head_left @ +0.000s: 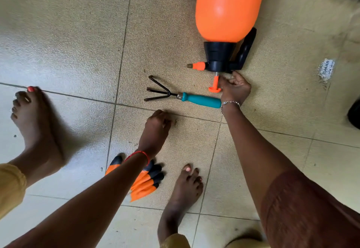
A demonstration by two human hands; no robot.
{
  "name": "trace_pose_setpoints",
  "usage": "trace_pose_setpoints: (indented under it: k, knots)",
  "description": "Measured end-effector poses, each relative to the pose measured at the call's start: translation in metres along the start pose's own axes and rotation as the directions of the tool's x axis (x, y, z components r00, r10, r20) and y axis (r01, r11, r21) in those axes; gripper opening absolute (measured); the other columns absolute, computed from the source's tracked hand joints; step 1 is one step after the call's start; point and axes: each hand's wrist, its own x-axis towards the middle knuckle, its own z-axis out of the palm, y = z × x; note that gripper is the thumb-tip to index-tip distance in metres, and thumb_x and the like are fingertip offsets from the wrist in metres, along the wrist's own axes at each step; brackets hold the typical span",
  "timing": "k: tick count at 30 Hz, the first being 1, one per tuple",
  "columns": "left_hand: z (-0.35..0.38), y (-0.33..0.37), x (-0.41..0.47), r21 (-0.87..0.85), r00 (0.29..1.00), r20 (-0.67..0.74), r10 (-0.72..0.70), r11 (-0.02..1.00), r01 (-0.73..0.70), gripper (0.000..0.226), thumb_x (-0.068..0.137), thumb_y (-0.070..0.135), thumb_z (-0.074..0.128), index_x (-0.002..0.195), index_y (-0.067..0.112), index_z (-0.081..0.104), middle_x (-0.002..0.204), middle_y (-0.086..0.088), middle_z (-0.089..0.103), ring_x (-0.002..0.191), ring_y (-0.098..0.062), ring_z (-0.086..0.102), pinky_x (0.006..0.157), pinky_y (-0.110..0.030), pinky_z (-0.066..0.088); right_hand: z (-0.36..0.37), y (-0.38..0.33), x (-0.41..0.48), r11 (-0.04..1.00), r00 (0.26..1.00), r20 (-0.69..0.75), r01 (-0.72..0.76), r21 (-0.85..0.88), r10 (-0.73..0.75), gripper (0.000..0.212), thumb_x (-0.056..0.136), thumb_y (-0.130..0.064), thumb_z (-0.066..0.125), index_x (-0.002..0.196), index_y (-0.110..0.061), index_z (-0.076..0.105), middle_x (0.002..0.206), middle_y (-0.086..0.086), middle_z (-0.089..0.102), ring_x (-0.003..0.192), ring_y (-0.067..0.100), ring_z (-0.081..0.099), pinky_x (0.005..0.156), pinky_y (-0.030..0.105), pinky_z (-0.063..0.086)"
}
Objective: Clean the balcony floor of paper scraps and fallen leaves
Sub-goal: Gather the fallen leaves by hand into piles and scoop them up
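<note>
Tiled balcony floor [68, 33], seen from above, with the person bent over it.

Left hand [155, 129]: lowered to the floor on a tile joint, fingers curled under. A small brown scrap [176, 122] lies on the tile just beside the fingertips. Grip: I cannot tell whether it is grasping anything.

Right hand [236, 91]: fingers curled, knuckles up, against the orange pump handle [214, 86] of a sprayer [228, 8] lying on its side. Grip: clenched in appearance, but I cannot tell whether it holds the handle or anything else.

A hand rake [200, 100] with a teal handle lies flat between the two hands, prongs pointing left; the end of its handle runs under the right wrist.

A pair of orange gloves [148, 183] with black tips lies on the floor, partly hidden under the left forearm.

A white printed piece of paper [326, 68] lies flat on the floor, well apart to the right of the sprayer.

Two bare feet stand on the tiles.
</note>
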Motion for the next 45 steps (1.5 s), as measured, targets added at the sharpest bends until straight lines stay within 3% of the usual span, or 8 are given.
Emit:
trace_pose_setpoints:
  k: [4, 12, 21, 28, 32, 35, 41, 45]
  knots:
    - [0.003, 0.003, 0.003, -0.007, 1.0, -0.002, -0.012, 1.0, 0.012, 0.008, 0.075, -0.009, 0.067, 0.074, -0.001, 0.067, 0.076, -0.016, 0.063, 0.065, -0.017, 0.053, 0.061, -0.018, 0.034, 0.01, 0.005, 0.004, 0.998, 0.993, -0.103, -0.062, -0.016, 0.06, 0.039, 0.067, 0.003, 0.078, 0.104, 0.007, 0.066, 0.058, -0.003, 0.056, 0.048, 0.008, 0.054, 0.051, 0.03, 0.053]
    - [0.003, 0.006, 0.006, 0.032, 0.999, 0.047, -0.024, 0.999, 0.022, 0.007, 0.072, -0.009, 0.07, 0.077, -0.004, 0.069, 0.079, -0.019, 0.066, 0.069, -0.031, 0.062, 0.064, -0.02, 0.035, 0.008, 0.012, 0.005, 0.984, 0.997, -0.019, 0.074, -0.163, -0.078, 0.009, 0.073, 0.004, 0.071, 0.081, 0.008, 0.07, 0.059, -0.002, 0.058, 0.045, -0.004, 0.048, 0.054, 0.014, 0.041]
    - [-0.006, 0.008, 0.008, 0.031, 0.993, 0.061, -0.098, 0.995, 0.096, 0.009, 0.076, -0.007, 0.065, 0.075, 0.0, 0.071, 0.079, -0.018, 0.068, 0.074, -0.032, 0.062, 0.069, -0.026, 0.038, 0.012, 0.005, 0.007, 0.869, 0.994, 0.085, 0.098, -0.485, -0.065, 0.012, 0.078, -0.01, 0.066, 0.079, 0.002, 0.067, 0.085, 0.018, 0.069, 0.085, 0.03, 0.064, 0.071, 0.041, 0.053]
    - [-0.043, 0.026, -0.001, -0.145, 0.99, 0.069, -0.119, 0.981, 0.128, 0.005, 0.075, -0.007, 0.07, 0.074, -0.002, 0.07, 0.073, -0.01, 0.067, 0.064, -0.013, 0.056, 0.06, -0.013, 0.042, -0.023, -0.013, -0.035, 0.949, 0.997, 0.002, -0.073, -0.308, 0.077, 0.028, 0.084, -0.004, 0.06, 0.056, -0.01, 0.054, 0.052, -0.003, 0.045, 0.039, -0.001, 0.04, 0.044, 0.016, 0.034]
    - [-0.089, 0.048, -0.005, -0.28, 0.973, 0.062, -0.222, 0.932, 0.231, 0.008, 0.076, -0.005, 0.071, 0.073, 0.003, 0.069, 0.068, -0.005, 0.067, 0.055, 0.004, 0.055, 0.054, -0.017, 0.046, -0.023, -0.061, -0.084, 0.896, 0.908, 0.135, -0.415, 0.157, 0.397, 0.029, 0.083, 0.002, 0.053, 0.056, -0.01, 0.053, 0.048, -0.002, 0.052, 0.044, 0.008, 0.043, 0.044, 0.019, 0.036]
    - [-0.145, 0.072, 0.0, -0.469, 0.945, 0.033, -0.325, 0.83, 0.302, 0.012, 0.078, -0.009, 0.068, 0.072, 0.002, 0.067, 0.057, 0.005, 0.06, 0.046, 0.004, 0.053, 0.048, -0.011, 0.043, 0.002, -0.11, -0.125, 0.801, 0.818, 0.413, -0.531, 0.275, 0.4, 0.047, 0.087, 0.008, 0.04, 0.047, -0.01, 0.058, 0.053, 0.005, 0.059, 0.047, 0.011, 0.051, 0.045, 0.016, 0.04]
    - [-0.3, 0.097, 0.014, -0.758, 0.872, -0.078, -0.484, 0.597, 0.263, 0.021, 0.078, -0.012, 0.066, 0.068, 0.006, 0.068, 0.055, 0.007, 0.064, 0.049, -0.003, 0.056, 0.053, -0.015, 0.048, 0.118, -0.242, -0.224, 0.881, 0.625, 0.736, -0.465, 0.084, 0.26, 0.02, 0.065, 0.007, 0.048, 0.053, -0.008, 0.042, 0.05, 0.007, 0.053, 0.041, 0.01, 0.043, 0.039, 0.015, 0.029]
    - [-0.406, 0.084, 0.021, -0.841, 0.812, -0.175, -0.556, 0.514, 0.171, 0.015, 0.078, -0.008, 0.067, 0.073, 0.007, 0.07, 0.057, 0.006, 0.067, 0.054, -0.005, 0.059, 0.061, -0.017, 0.052, 0.207, -0.308, -0.281, 0.956, 0.513, 0.827, -0.277, -0.093, 0.229, 0.033, 0.074, 0.019, 0.036, 0.053, -0.002, 0.05, 0.052, 0.011, 0.052, 0.042, 0.01, 0.043, 0.04, 0.016, 0.024]
